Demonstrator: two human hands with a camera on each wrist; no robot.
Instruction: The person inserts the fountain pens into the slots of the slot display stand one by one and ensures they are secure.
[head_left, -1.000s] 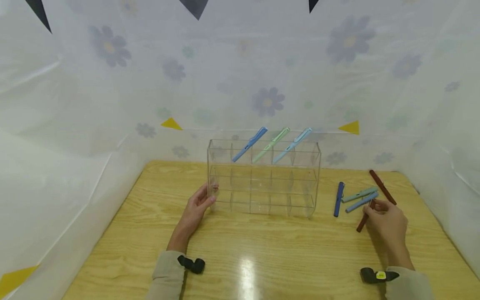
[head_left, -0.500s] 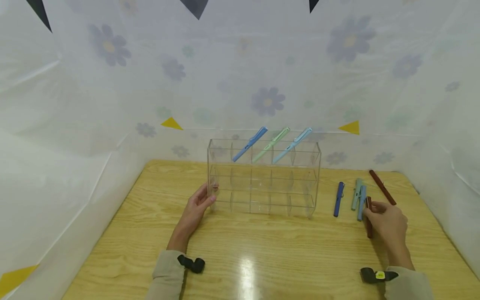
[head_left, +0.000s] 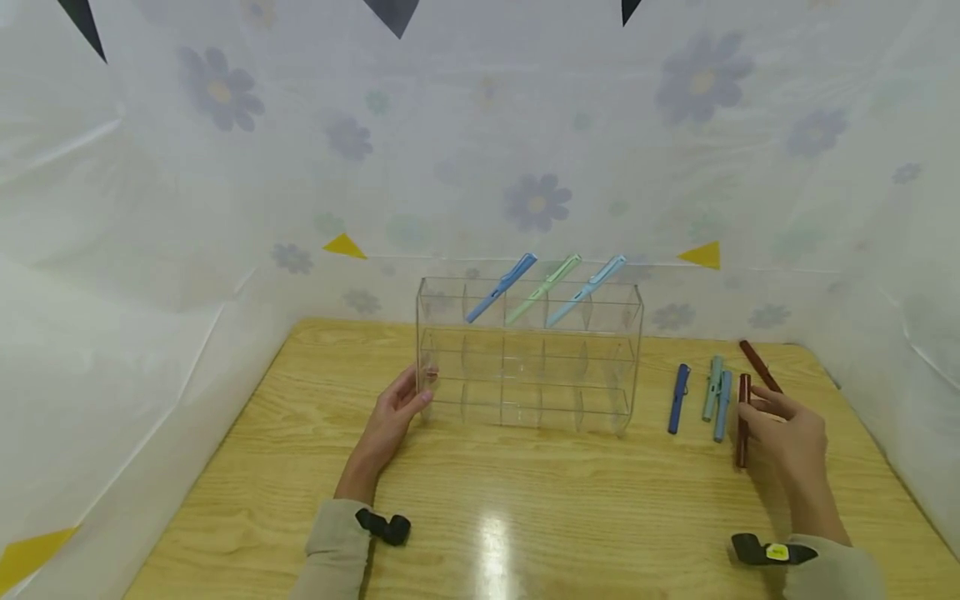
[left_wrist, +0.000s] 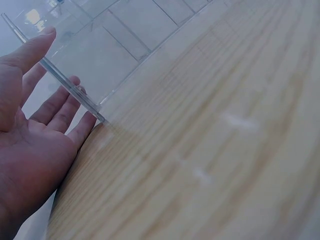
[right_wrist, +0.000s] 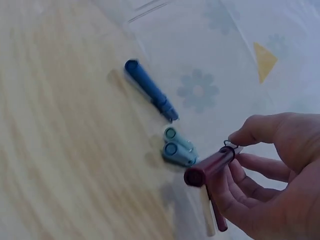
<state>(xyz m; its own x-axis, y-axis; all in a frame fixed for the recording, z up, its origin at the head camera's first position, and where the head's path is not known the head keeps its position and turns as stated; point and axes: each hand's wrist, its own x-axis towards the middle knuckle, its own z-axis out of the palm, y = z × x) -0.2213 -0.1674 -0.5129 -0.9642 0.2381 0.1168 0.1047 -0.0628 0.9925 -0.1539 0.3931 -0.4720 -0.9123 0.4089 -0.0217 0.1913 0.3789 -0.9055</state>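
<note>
A clear acrylic pen rack (head_left: 522, 367) stands upright on the table, with a blue pen (head_left: 501, 289), a light green pen (head_left: 543, 289) and a light blue pen (head_left: 586, 291) leaning in its top row. My left hand (head_left: 390, 423) holds the rack's left side panel, thumb in front and fingers behind. At the right, my right hand (head_left: 793, 435) pinches a dark red pen (head_left: 742, 429), its clip showing by the fingertips in the right wrist view. Left of that hand lie a dark blue pen (head_left: 678, 400), a grey-green pen (head_left: 712, 390) and a grey-blue pen (head_left: 723, 407).
Another dark red pen (head_left: 759, 365) lies beyond my right hand, partly hidden by it. The wooden table (head_left: 585, 508) ends at a flower-patterned white sheet (head_left: 465, 125) that hangs behind and on both sides.
The grey-green and grey-blue pens turned from slanting to nearly lengthwise. The dark red pen in my right hand swung upright in view, then moved slightly away with the hand. My left hand stays put.
</note>
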